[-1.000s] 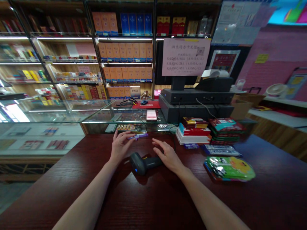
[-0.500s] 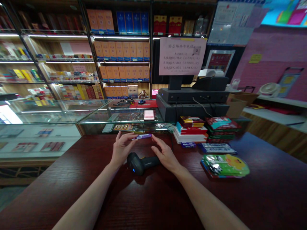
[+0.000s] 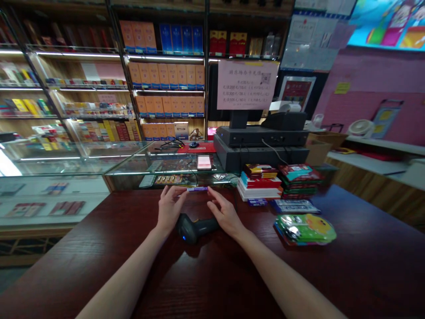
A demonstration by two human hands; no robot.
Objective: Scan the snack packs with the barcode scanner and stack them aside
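Note:
A slim purple-wrapped bar is held level above the dark table, spanning the gap between my hands. My left hand pinches its left end between thumb and fingers. At the right end, the fingertips of my right hand grip the wrapper's tip; the thumb sits lower. Below the bar a black barcode scanner lies on the table, a blue light lit on its head. Its handle points right and its end is partly hidden by my right hand.
Right of my hands lie a purple packet, a blue-and-white packet and a green packet with a yellow duck. Behind them stand stacked white and red boxes and dark red packets. A till and glass counter are beyond.
The view has shifted slightly, so the shelves and goods sit a little further left. The bar has turned a little more level; both hands keep nearly the same pose around it.

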